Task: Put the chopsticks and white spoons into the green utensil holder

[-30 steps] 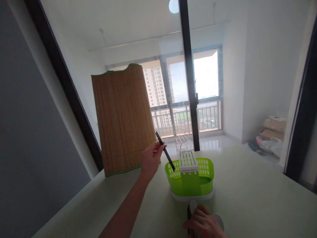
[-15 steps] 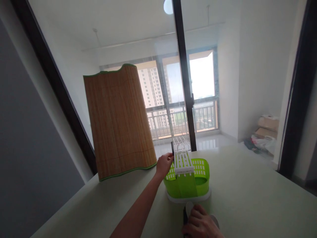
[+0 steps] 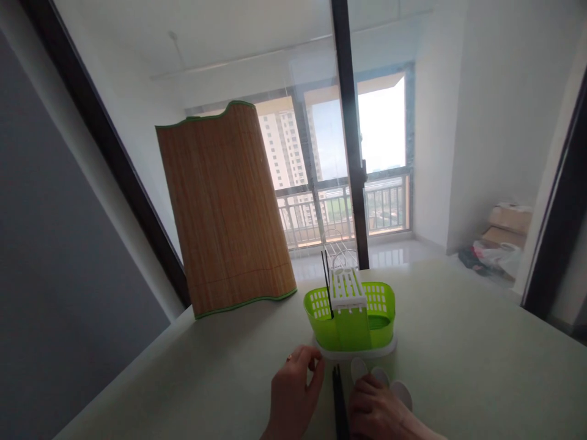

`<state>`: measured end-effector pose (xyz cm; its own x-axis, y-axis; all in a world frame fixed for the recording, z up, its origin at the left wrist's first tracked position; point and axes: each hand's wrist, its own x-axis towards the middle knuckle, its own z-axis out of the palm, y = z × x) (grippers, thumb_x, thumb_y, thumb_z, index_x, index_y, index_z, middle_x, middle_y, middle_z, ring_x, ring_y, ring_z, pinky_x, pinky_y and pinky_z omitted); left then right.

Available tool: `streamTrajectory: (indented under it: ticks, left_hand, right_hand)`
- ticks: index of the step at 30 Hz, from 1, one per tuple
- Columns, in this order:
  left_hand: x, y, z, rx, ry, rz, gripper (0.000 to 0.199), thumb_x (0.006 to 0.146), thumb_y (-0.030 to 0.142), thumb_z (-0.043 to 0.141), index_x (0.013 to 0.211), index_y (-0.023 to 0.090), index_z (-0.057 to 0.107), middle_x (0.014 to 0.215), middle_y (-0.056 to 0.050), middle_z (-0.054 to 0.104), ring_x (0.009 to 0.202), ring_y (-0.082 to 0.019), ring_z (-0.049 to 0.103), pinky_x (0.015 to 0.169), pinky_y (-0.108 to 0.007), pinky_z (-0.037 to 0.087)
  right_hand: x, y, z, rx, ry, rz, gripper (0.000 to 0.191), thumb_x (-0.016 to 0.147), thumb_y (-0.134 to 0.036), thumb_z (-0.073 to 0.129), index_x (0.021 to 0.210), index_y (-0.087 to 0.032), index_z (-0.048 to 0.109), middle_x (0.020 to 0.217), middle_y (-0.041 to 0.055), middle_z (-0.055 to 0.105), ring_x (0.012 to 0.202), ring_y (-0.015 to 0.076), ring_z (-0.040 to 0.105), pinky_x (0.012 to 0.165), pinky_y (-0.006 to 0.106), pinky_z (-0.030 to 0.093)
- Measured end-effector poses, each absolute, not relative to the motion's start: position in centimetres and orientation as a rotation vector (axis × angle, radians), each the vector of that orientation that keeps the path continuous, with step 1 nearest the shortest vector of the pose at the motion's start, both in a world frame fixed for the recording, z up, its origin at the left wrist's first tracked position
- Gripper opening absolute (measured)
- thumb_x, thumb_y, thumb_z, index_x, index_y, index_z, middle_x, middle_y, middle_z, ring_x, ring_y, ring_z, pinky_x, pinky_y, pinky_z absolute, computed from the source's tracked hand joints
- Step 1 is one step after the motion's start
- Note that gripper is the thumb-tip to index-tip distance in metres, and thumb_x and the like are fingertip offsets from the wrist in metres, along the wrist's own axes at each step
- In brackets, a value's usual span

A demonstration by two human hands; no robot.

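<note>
Head view: the left hand point(image 3: 293, 397) is seen low over the bench point(image 3: 458, 366), fingers point(image 3: 314, 382) loosely curled, empty, just beside black chopsticks point(image 3: 339, 403). The right hand point(image 3: 380, 412) is pressed on white spoons point(image 3: 380, 382), fingers bent. Two chopsticks point(image 3: 327, 284) are stood upright in the green caddy point(image 3: 351, 318).

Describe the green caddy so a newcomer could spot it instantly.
On the pale table, in front of the upright bamboo mat, stands a lime-green perforated caddy on a white base. Unlike the loose chopsticks lying near the hands, it holds black chopsticks upright.
</note>
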<state>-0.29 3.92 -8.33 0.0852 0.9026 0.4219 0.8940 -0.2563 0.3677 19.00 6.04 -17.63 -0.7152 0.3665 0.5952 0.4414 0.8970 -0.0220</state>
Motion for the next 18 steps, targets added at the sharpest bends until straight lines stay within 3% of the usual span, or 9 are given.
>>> streamTrajectory:
  ticks: [3,6,18]
  left_hand:
    - [0.0,2.3,-10.0,2.228,1.858,0.467,0.019,0.087,0.033,0.047,0.083,0.023,0.063,0.083,-0.001,0.067,0.075,-0.017,0.063,0.066,-0.025,0.042]
    - [0.5,1.9,-10.5,2.193,1.877,0.275,0.02,0.085,0.031,0.046,0.088,0.022,0.064,0.09,-0.003,0.069,0.081,-0.02,0.064,0.068,-0.027,0.043]
    - [1.9,1.9,-9.7,2.149,1.985,0.151,0.023,0.075,0.027,0.05,0.091,0.019,0.064,0.094,-0.007,0.07,0.086,-0.025,0.066,0.073,-0.032,0.047]
  right_hand:
    - [19.3,5.0,-16.3,-0.618,-2.489,-0.013,0.017,0.087,-0.039,0.063,0.078,-0.025,0.065,0.075,-0.0023,0.064,0.075,0.0162,0.056,0.071,0.03,0.036]
    - [19.4,4.4,-15.2,-0.622,-2.524,0.078,0.013,0.087,-0.037,0.062,0.092,-0.026,0.066,0.08,-0.0002,0.065,0.08,0.018,0.056,0.073,0.031,0.037]
    - [19.8,4.4,-14.5,-0.6,-2.568,0.176,0.012,0.076,-0.028,0.074,0.082,-0.024,0.064,0.091,-0.0011,0.065,0.089,0.0194,0.054,0.077,0.032,0.036]
